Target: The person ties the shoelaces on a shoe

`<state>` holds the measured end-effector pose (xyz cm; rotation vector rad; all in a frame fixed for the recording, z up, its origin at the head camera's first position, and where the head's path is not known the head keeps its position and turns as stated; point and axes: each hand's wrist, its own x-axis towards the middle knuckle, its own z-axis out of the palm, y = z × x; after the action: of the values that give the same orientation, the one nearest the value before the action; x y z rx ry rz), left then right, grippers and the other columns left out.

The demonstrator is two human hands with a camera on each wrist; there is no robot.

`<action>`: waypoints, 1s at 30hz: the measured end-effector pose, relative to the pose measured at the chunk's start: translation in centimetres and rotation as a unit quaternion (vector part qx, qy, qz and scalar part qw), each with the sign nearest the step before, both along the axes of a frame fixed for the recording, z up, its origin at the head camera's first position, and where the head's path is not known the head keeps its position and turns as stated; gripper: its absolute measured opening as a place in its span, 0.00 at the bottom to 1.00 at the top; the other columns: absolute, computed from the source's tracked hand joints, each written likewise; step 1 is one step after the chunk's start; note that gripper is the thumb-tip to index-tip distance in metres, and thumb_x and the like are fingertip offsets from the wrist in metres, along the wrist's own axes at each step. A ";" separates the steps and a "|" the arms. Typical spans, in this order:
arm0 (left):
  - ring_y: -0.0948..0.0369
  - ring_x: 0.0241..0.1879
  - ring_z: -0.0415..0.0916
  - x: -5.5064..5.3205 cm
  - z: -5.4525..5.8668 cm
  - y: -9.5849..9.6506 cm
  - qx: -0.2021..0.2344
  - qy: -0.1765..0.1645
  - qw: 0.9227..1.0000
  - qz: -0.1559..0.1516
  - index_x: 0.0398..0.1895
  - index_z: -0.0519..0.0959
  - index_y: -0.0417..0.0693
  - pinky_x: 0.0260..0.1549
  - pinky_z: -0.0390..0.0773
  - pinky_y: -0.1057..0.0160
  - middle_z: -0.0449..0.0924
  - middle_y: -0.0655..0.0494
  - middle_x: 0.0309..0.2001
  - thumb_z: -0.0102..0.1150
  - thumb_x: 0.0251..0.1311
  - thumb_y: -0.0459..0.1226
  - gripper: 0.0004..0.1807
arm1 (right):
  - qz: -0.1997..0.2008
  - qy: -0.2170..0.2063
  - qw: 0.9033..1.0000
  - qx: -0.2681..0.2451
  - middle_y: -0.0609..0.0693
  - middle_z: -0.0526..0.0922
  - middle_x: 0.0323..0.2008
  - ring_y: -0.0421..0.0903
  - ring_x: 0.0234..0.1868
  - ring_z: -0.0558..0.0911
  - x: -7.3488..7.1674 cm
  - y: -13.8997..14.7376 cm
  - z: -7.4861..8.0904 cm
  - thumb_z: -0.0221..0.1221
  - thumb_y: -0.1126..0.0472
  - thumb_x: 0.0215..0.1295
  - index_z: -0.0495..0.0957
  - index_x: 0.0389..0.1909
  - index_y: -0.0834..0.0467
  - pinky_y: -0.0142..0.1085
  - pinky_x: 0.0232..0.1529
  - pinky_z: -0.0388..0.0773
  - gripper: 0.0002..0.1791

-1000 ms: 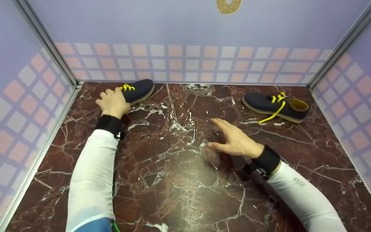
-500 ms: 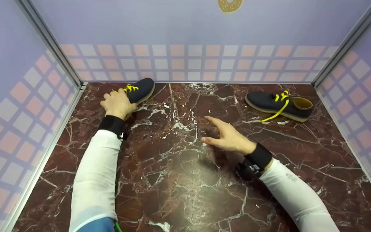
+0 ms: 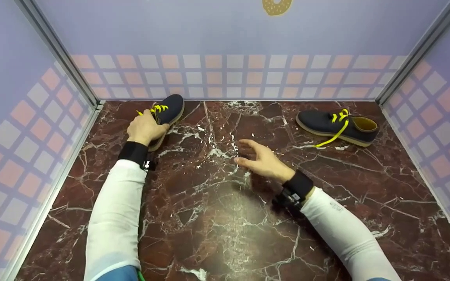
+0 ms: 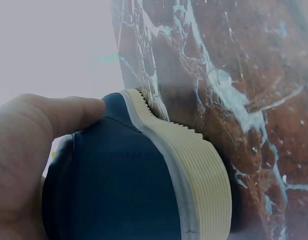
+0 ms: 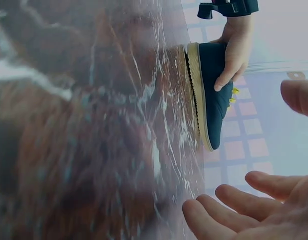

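A dark navy shoe (image 3: 174, 108) with yellow laces and a pale ridged sole stands at the back left, toe toward the back wall. My left hand (image 3: 145, 127) grips it from above near the opening, thumb along the near side. The left wrist view shows the thumb (image 4: 74, 112) on the upper, above the heel (image 4: 124, 185); the other fingers are mostly hidden. Over the middle of the surface is my right hand (image 3: 263, 160), fingers extended and holding nothing. A matching shoe (image 3: 315, 121) lies at the back right, toe pointing left.
One long yellow lace end (image 3: 336, 136) trails from the right shoe onto the dark red marbled surface (image 3: 217, 203). Lilac panels with pink and white squares enclose the back wall (image 3: 225, 43) and both sides. Grey metal posts (image 3: 63, 54) mark the corners.
The left shoe has turned so its toe points more toward the back wall, and its heel side now shows below my left hand. My right hand has moved left, still holding nothing.
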<state>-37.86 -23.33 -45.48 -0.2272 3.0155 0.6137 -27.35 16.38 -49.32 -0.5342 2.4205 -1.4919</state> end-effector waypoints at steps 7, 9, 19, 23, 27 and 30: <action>0.27 0.69 0.79 0.3 -0.2 0.6 -0.001 -0.008 1.000 0.005 0.79 0.64 0.32 0.65 0.82 0.28 0.78 0.22 0.70 0.63 0.70 0.58 0.48 | -0.015 0.016 1.000 0.017 0.67 0.75 0.80 0.67 0.77 0.81 -0.7 -1.4 -0.4 0.71 0.51 0.74 0.68 0.82 0.65 0.59 0.78 0.79 0.42; 0.27 0.69 0.79 0.3 -0.2 0.9 -0.005 -0.010 1.000 0.003 0.79 0.64 0.32 0.65 0.82 0.28 0.78 0.21 0.70 0.62 0.71 0.58 0.48 | -0.014 0.023 0.999 0.017 0.67 0.77 0.79 0.68 0.75 0.82 -0.8 -1.7 -0.5 0.72 0.53 0.74 0.69 0.81 0.66 0.58 0.76 0.81 0.42; 0.24 0.71 0.77 0.8 -0.2 1.9 -0.021 -0.009 1.000 -0.002 0.81 0.61 0.30 0.66 0.81 0.27 0.74 0.19 0.73 0.61 0.69 0.54 0.48 | -0.015 0.009 1.000 -0.011 0.66 0.81 0.76 0.66 0.72 0.85 -1.0 -2.4 -0.6 0.73 0.56 0.71 0.71 0.80 0.64 0.54 0.69 0.87 0.40; 0.23 0.72 0.74 0.9 -0.3 2.1 -0.013 -0.007 1.000 -0.009 0.83 0.58 0.29 0.68 0.79 0.27 0.70 0.18 0.75 0.61 0.68 0.51 0.50 | -0.017 0.009 1.000 -0.007 0.66 0.80 0.76 0.66 0.72 0.85 -1.3 -2.7 -0.7 0.72 0.56 0.72 0.71 0.80 0.66 0.55 0.70 0.87 0.40; 0.22 0.73 0.73 1.3 -0.2 2.4 -0.002 -0.001 1.000 -0.020 0.85 0.55 0.27 0.71 0.77 0.28 0.68 0.18 0.76 0.60 0.68 0.49 0.51 | -0.018 0.013 1.000 -0.001 0.67 0.79 0.77 0.66 0.71 0.86 -1.3 -3.2 -0.9 0.72 0.56 0.72 0.71 0.79 0.67 0.53 0.70 0.87 0.40; 0.23 0.72 0.74 1.8 -0.3 2.7 0.003 0.002 1.000 -0.023 0.84 0.56 0.28 0.72 0.77 0.28 0.69 0.18 0.74 0.61 0.68 0.49 0.50 | -0.012 0.008 1.000 -0.004 0.67 0.79 0.77 0.65 0.71 0.86 -1.3 -3.5 -1.0 0.72 0.56 0.73 0.71 0.80 0.67 0.52 0.69 0.88 0.40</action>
<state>-36.06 -20.66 -45.74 -0.1546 3.0132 0.6189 -28.66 12.83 -50.30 -0.5239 2.4414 -1.5137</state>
